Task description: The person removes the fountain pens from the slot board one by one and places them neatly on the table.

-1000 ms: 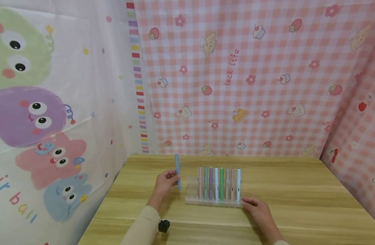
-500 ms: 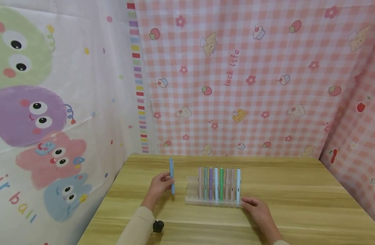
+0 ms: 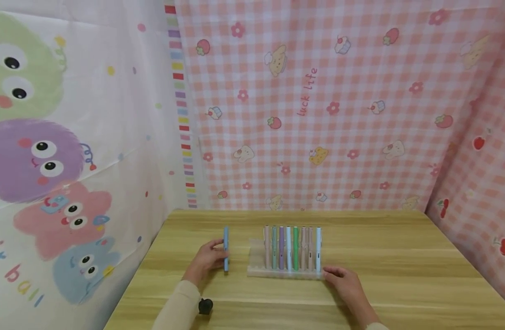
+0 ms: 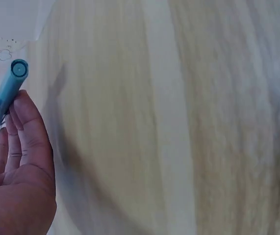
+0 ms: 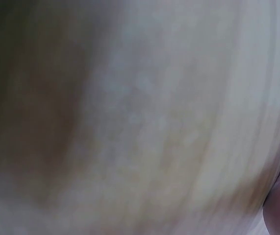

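Note:
In the head view, my left hand [image 3: 206, 259] pinches a blue pen [image 3: 226, 236] between thumb and fingers. The pen stands nearly upright, left of the clear pen rack [image 3: 255, 272]. Seen from the left wrist, one round end of the pen [image 4: 11, 88] points toward the camera. Several capped pens stand in a row in the rack, among them a purple pen [image 3: 282, 250], a green pen [image 3: 295, 250] and a light blue pen [image 3: 318, 250] at the right end. My right hand [image 3: 345, 280] holds the rack's right end with thumb and fingertips.
The wood-grain table [image 3: 401, 275] spreads around the rack. A pink checked cloth [image 3: 343, 133] hangs behind it, and a white cartoon cloth [image 3: 128, 183] on the left. A small black object [image 3: 205, 306] sits at my left sleeve [image 3: 178, 305].
My left hand has moved left and lower with the blue pen, away from the rack. The right hand and the pens in the rack keep their places.

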Available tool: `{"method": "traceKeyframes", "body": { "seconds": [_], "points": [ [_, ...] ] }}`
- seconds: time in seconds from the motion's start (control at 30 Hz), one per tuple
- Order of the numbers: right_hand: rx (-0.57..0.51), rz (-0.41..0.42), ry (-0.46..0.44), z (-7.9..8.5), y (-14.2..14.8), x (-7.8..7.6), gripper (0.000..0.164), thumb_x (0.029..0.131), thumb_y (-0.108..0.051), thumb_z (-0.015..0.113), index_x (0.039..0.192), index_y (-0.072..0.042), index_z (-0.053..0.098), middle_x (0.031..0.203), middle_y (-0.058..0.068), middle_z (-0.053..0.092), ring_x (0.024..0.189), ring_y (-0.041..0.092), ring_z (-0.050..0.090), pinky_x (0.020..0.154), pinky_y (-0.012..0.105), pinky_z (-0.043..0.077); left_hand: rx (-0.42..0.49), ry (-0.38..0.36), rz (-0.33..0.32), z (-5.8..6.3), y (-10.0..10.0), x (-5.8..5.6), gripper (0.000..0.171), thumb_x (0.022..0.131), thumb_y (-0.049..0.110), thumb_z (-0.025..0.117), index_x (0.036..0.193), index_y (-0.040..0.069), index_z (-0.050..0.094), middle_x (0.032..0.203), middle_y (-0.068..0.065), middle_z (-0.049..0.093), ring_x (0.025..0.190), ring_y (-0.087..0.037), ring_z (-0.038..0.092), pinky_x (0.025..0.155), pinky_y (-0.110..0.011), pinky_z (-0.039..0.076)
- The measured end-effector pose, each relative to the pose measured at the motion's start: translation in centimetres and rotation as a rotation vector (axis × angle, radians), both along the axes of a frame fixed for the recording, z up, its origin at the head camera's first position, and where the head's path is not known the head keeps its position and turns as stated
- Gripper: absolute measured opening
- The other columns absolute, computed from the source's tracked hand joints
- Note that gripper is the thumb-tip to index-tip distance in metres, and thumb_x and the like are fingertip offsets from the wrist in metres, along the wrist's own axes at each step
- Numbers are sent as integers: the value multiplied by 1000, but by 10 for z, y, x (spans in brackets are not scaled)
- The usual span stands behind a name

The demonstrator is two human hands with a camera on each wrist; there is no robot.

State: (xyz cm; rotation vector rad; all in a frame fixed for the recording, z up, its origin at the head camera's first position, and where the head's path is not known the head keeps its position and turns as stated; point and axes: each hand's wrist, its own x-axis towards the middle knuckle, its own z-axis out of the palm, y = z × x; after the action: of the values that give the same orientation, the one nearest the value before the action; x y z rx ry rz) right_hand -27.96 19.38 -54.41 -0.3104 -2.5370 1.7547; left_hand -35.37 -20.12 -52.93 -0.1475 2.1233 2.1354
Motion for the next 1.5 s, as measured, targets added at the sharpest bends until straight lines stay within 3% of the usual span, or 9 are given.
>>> {"method": "traceKeyframes", "body": {
  "seconds": [0.33, 0.7, 1.07, 1.37, 1.5],
  "points": [
    [-16, -15, -31, -2, -1, -2, 23, 92, -14, 70, 110, 1, 72, 110, 12, 70, 97, 19, 62, 80, 27, 50, -26, -69, 5, -4, -8, -4, 57, 88, -9, 67, 141, -6, 47, 111, -22, 67, 85, -24, 68, 75, -38, 57],
    [-16, -11, -33, 1, -1, 1, 23, 93, -13, 69, 111, 2, 72, 108, 11, 70, 98, 20, 61, 78, 25, 48, -52, -59, 26, -2, -3, -4, 55, 85, -11, 68, 137, -9, 50, 102, -19, 70, 79, -21, 67, 70, -35, 57],
    [-37, -13, -19, 1, -1, 0, 25, 92, -13, 70, 111, 3, 72, 110, 12, 70, 94, 13, 60, 78, 25, 48, -220, -61, 47, 2, 6, -1, 52, 82, -7, 74, 130, -11, 55, 91, -12, 67, 68, -14, 63, 58, -26, 54],
    [-60, -10, -30, 3, -2, 2, 26, 92, -13, 70, 112, 4, 71, 108, 11, 70, 91, 12, 60, 77, 25, 49, -378, 60, 32, 3, 13, 4, 48, 74, -8, 76, 118, -15, 59, 81, -10, 64, 60, -14, 60, 54, -30, 54],
    [-72, -5, -18, 3, -2, 2, 25, 93, -11, 70, 111, 6, 70, 106, 11, 70, 89, 11, 61, 74, 22, 50, -417, 89, 28, 3, 14, 4, 48, 74, -5, 77, 117, -15, 60, 92, -18, 65, 61, -15, 62, 54, -31, 55]
  ]
}}
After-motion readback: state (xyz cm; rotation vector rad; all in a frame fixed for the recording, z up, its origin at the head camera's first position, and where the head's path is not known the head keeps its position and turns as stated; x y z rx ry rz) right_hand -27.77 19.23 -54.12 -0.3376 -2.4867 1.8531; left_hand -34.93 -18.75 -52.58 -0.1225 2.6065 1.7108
